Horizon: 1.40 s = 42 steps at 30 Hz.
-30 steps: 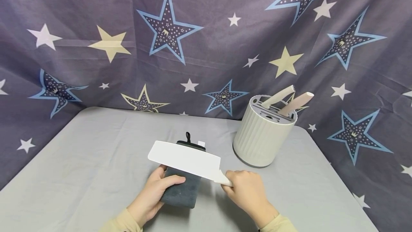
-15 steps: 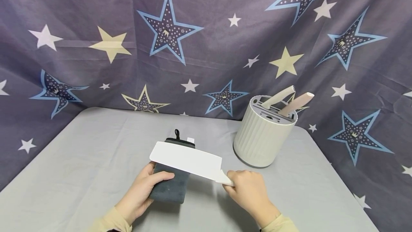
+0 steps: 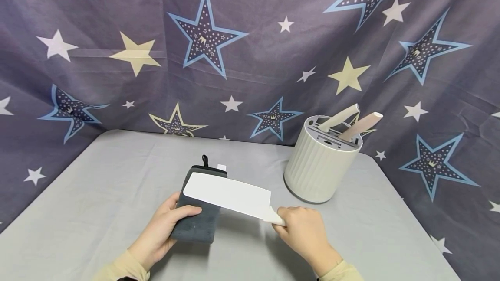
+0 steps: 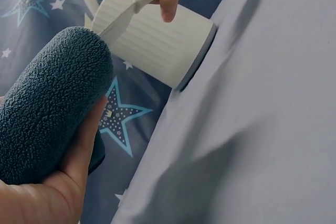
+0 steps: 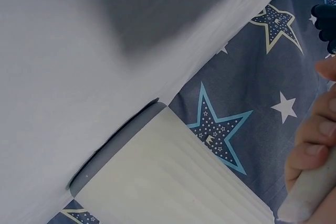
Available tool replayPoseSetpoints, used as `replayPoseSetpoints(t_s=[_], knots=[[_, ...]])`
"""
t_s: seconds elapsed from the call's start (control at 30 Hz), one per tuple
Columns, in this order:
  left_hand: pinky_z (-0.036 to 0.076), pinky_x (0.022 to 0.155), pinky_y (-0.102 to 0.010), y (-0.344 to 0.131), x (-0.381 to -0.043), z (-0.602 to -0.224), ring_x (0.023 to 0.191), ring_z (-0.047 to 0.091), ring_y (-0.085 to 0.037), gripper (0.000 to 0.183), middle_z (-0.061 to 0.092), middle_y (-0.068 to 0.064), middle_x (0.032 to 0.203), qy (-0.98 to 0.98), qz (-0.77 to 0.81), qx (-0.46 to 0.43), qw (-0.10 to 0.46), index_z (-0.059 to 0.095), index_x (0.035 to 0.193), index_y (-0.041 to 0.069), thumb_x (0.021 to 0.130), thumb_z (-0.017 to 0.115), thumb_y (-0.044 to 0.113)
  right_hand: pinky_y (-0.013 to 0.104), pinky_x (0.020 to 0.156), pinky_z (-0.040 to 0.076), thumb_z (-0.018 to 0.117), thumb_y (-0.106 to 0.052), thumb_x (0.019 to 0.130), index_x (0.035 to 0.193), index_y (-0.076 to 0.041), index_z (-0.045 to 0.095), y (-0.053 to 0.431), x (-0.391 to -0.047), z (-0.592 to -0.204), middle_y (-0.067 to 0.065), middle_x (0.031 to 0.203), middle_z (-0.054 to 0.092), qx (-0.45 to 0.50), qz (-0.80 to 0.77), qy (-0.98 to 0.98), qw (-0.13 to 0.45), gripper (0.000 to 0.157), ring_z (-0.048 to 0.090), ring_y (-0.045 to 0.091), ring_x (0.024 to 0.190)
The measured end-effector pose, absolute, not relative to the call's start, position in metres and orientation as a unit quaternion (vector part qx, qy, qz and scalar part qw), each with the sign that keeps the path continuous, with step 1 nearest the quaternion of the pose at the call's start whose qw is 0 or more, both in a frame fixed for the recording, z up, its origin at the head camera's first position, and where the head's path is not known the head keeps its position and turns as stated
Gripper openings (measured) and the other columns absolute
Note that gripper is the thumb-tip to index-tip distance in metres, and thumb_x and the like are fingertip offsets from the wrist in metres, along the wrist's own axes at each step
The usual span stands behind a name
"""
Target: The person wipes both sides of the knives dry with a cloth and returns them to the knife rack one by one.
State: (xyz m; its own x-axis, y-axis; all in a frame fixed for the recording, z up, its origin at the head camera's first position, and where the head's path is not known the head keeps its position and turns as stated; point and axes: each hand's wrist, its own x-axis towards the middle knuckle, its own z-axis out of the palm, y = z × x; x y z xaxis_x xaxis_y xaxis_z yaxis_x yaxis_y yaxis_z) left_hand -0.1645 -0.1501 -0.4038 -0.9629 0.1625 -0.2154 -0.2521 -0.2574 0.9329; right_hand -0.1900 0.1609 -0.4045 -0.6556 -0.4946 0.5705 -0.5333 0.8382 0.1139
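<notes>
In the head view my right hand (image 3: 302, 231) grips the pale handle of a white-bladed kitchen knife (image 3: 230, 192). The broad blade points left and overlaps the upper part of a folded dark grey-blue towel (image 3: 195, 224). My left hand (image 3: 160, 229) holds that towel from its left side, thumb on top and fingers underneath. The towel has a black hanging loop and a small white tag at its far end. From the left wrist, the towel (image 4: 58, 98) looks thick and rounded, with the blade running behind its end. The right wrist view shows fingers curled round the handle (image 5: 310, 192).
A cream ribbed knife block (image 3: 320, 164) stands at the back right of the grey-covered table (image 3: 97, 194). Two knife handles, one cream (image 3: 339, 117) and one pinkish (image 3: 361, 125), stick out of its slotted top. A star-patterned curtain (image 3: 242, 55) hangs behind.
My left hand and the towel have moved left along the blade, from its middle to near its tip. The knife and my right hand have barely shifted.
</notes>
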Motion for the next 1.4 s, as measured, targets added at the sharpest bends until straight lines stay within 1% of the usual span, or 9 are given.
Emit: replayPoseSetpoints(t_s=[0.23,0.47,0.73,1.0,1.23,1.4], knots=[[0.059,0.071,-0.029,-0.158,-0.164,-0.402,0.083,0.072,-0.012,0.056,0.069,0.0,0.104,0.594,0.794,-0.036,0.128,0.032,0.14,0.004,0.093,0.062,0.011,0.02,0.04,0.019,0.081,-0.024,0.068,0.055,-0.023,0.033,0.162,-0.191,-0.406,-0.014,0.047,0.032,0.28,0.03,-0.911,0.3,0.05,0.018,0.003,0.047],[0.059,0.073,-0.029,-0.167,-0.163,-0.402,0.087,0.071,-0.012,0.057,0.068,0.001,0.107,0.593,0.794,-0.033,0.129,0.03,0.142,0.006,0.095,0.061,0.011,0.019,0.04,0.018,0.08,-0.023,0.068,0.054,-0.023,0.032,0.163,-0.191,-0.405,-0.015,0.048,0.03,0.283,0.031,-0.91,0.3,0.05,0.017,0.002,0.048],[0.059,0.072,-0.03,-0.175,-0.162,-0.402,0.084,0.072,-0.013,0.047,0.068,0.001,0.104,0.599,0.791,-0.036,0.121,0.037,0.135,0.009,0.094,0.061,0.01,0.018,0.041,0.016,0.081,-0.023,0.068,0.054,-0.023,0.032,0.164,-0.19,-0.405,-0.015,0.048,0.029,0.283,0.027,-0.911,0.298,0.051,0.015,0.001,0.049],[0.059,0.072,-0.029,-0.188,-0.163,-0.403,0.086,0.072,-0.013,0.053,0.069,0.001,0.104,0.599,0.79,-0.02,0.133,0.031,0.142,0.007,0.096,0.059,0.01,0.015,0.042,0.013,0.082,-0.023,0.067,0.054,-0.023,0.031,0.165,-0.19,-0.404,-0.016,0.048,0.026,0.289,0.025,-0.908,0.301,0.052,0.012,-0.001,0.05],[0.06,0.072,-0.03,-0.195,-0.165,-0.404,0.086,0.073,-0.014,0.042,0.07,-0.001,0.106,0.583,0.801,0.008,0.136,0.038,0.134,0.011,0.097,0.057,0.008,0.016,0.042,0.014,0.083,-0.025,0.067,0.054,-0.023,0.031,0.166,-0.19,-0.405,-0.016,0.048,0.027,0.29,0.015,-0.906,0.309,0.053,0.013,0.0,0.05],[0.06,0.072,-0.03,-0.193,-0.165,-0.405,0.086,0.072,-0.014,0.042,0.07,-0.002,0.106,0.58,0.804,0.016,0.135,0.037,0.135,0.008,0.097,0.056,0.007,0.017,0.041,0.016,0.082,-0.025,0.068,0.054,-0.024,0.031,0.165,-0.19,-0.404,-0.016,0.048,0.028,0.284,0.016,-0.91,0.301,0.052,0.014,0.0,0.049]])
